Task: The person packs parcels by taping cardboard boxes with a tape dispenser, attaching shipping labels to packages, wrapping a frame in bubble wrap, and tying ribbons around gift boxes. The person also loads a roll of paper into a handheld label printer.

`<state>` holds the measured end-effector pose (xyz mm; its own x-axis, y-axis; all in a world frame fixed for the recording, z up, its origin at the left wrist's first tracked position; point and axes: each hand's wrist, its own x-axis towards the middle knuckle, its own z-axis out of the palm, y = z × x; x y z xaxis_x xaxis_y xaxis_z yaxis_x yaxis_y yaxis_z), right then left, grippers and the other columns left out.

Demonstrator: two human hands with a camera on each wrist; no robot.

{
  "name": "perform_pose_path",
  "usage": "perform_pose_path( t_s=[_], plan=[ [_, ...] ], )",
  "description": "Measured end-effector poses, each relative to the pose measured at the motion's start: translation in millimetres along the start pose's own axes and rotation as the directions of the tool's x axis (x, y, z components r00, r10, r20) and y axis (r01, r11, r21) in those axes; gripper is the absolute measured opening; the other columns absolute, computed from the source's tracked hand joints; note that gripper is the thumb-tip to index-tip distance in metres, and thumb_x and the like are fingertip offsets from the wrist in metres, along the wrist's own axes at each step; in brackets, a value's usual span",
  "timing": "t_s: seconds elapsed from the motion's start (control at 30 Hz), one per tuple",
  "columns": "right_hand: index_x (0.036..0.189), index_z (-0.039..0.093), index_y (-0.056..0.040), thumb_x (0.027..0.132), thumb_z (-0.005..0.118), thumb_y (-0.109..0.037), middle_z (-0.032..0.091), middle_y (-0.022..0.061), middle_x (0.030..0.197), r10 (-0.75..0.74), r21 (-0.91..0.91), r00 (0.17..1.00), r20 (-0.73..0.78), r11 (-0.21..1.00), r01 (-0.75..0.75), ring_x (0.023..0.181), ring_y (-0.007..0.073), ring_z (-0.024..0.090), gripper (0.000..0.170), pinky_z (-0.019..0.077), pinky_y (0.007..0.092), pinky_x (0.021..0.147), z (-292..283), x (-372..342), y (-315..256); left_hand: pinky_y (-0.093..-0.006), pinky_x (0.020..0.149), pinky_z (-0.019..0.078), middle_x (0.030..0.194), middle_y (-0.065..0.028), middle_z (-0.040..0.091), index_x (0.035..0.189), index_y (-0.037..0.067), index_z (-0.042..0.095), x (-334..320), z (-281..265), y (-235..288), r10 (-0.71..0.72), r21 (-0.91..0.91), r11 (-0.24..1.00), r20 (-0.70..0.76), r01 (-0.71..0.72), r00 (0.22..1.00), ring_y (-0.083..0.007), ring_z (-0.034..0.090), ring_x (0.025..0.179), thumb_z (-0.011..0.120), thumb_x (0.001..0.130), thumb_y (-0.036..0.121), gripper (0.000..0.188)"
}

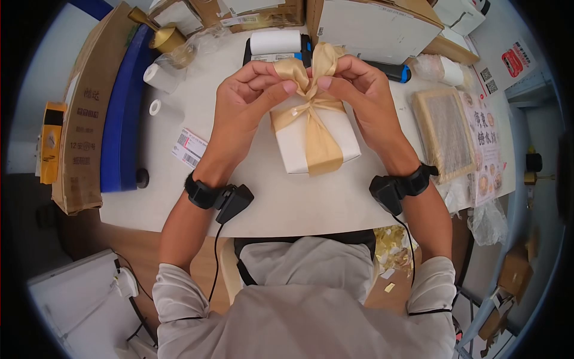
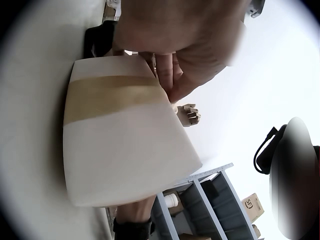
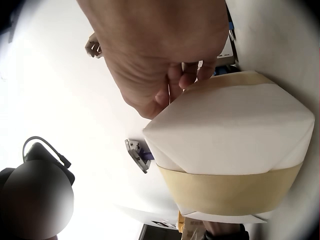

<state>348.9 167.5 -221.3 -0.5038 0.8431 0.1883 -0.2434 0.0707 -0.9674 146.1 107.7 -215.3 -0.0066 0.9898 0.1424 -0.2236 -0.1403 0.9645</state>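
Note:
A white gift box (image 1: 293, 143) sits on the table, wrapped crosswise with a gold satin ribbon (image 1: 323, 146). The ribbon meets in a knot on top, with loops rising from it. My left hand (image 1: 246, 99) pinches the left loop between thumb and fingers. On the other side my right hand (image 1: 366, 99) pinches the right loop, thumb close to the knot. In the left wrist view the box (image 2: 125, 150) shows a ribbon band around its side, and the fingers are partly hidden behind its top edge. The right wrist view shows the box (image 3: 230, 130) below the curled right fingers.
Left stand a long cardboard box (image 1: 84, 137), a blue panel (image 1: 122, 119) and a white roll (image 1: 164, 110). A printed label (image 1: 189, 148) lies near the left forearm. Behind are a label printer with a paper roll (image 1: 275, 42) and cartons (image 1: 371, 30). At right lies a framed mesh panel (image 1: 443, 134).

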Motion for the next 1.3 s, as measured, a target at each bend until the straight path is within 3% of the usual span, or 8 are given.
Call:
perform_pose_path(
  t_s=[0.2,0.27,0.5,0.7,0.77,0.97,1.07,1.3],
  plan=[
    [0.106,0.064,-0.0020,0.095,0.064,-0.011,0.072,0.0080,0.105,0.052,0.028,0.998,0.028,0.998,-0.053,0.100,0.0109,0.066,0.015,0.0482,0.0284,0.093,2.7,-1.5,-4.2,-0.0279,0.091,0.0510,0.104,-0.0068,0.072,0.106,0.001,0.065,-5.7,-4.3,4.4,-0.023,-0.006,1.000,0.061,0.023,0.998,-0.0114,0.065,0.098,0.071,0.091,0.007,0.017],
    [0.105,0.064,-0.0022,0.098,0.065,-0.015,0.070,0.0016,0.089,0.007,0.056,1.000,0.029,0.998,-0.008,0.085,0.0054,0.062,0.014,0.0473,0.0212,0.080,5.2,-0.9,-4.5,-0.0280,0.092,0.0508,0.105,-0.0068,0.071,0.106,0.001,0.066,-6.5,-5.5,7.2,-0.047,0.020,0.999,0.086,0.045,0.995,-0.0119,0.065,0.099,0.070,0.093,0.009,0.016],
    [0.109,0.065,-0.0011,0.101,0.062,-0.020,0.066,-0.0012,0.089,0.042,0.088,0.987,0.153,0.995,-0.056,0.083,0.0038,0.058,0.021,0.0457,0.0206,0.077,-0.3,-0.3,-4.8,-0.0280,0.086,0.0490,0.108,-0.0048,0.070,0.107,0.002,0.068,-5.6,-9.7,-0.4,-0.030,-0.023,0.999,0.095,0.032,0.995,-0.0107,0.060,0.092,0.067,0.097,0.016,0.017],
    [0.099,0.068,0.0020,0.098,0.064,-0.019,0.061,-0.0015,0.076,0.125,-0.173,0.990,0.070,0.979,-0.112,0.074,0.0050,0.052,0.022,0.0435,0.0229,0.067,9.1,-6.9,-15.2,-0.0274,0.082,0.0495,0.107,-0.0045,0.068,0.109,-0.001,0.065,-16.5,8.8,4.6,0.117,0.141,0.981,0.138,-0.136,0.984,-0.0109,0.059,0.089,0.064,0.098,0.012,0.017],
    [0.095,0.071,0.0004,0.094,0.067,-0.018,0.061,0.0019,0.073,-0.050,-0.560,0.991,0.125,0.821,0.112,0.069,0.0095,0.049,0.019,0.0402,0.0264,0.061,7.8,-8.9,-18.1,-0.0271,0.080,0.0501,0.106,-0.0049,0.068,0.111,-0.002,0.065,-18.9,16.0,7.4,0.184,0.196,0.957,0.157,-0.213,0.970,-0.0108,0.059,0.087,0.063,0.098,0.010,0.018],
    [0.097,0.074,-0.0022,0.086,0.076,-0.021,0.062,0.0027,0.074,-0.005,-0.465,0.999,0.038,0.885,0.022,0.068,0.0147,0.047,0.021,0.0397,0.0303,0.061,11.5,-9.8,-10.3,-0.0244,0.070,0.0494,0.102,-0.0065,0.069,0.110,-0.001,0.066,-19.7,18.3,8.2,0.137,0.276,0.953,-0.019,-0.126,0.990,-0.0090,0.058,0.078,0.063,0.097,0.006,0.015],
    [0.101,0.073,-0.0029,0.080,0.082,-0.023,0.062,0.0035,0.074,-0.162,-0.482,0.970,0.182,0.845,0.231,0.070,0.0146,0.047,0.030,0.0408,0.0301,0.062,16.3,-12.4,-14.1,-0.0260,0.069,0.0470,0.093,-0.0060,0.069,0.107,0.000,0.067,-21.3,12.1,3.1,0.195,0.422,0.896,-0.093,-0.139,0.976,-0.0104,0.057,0.075,0.066,0.095,0.005,0.013],
    [0.103,0.072,-0.0035,0.076,0.084,-0.022,0.061,0.0040,0.079,-0.141,-0.524,0.974,0.177,0.824,0.215,0.072,0.0145,0.048,0.035,0.0417,0.0287,0.065,17.4,-13.6,-6.1,-0.0300,0.067,0.0417,0.074,-0.0020,0.064,0.097,0.004,0.070,-18.8,5.2,1.1,0.505,0.741,0.570,0.025,-0.355,0.863,-0.0146,0.049,0.066,0.073,0.088,0.004,0.010]
  ],
)
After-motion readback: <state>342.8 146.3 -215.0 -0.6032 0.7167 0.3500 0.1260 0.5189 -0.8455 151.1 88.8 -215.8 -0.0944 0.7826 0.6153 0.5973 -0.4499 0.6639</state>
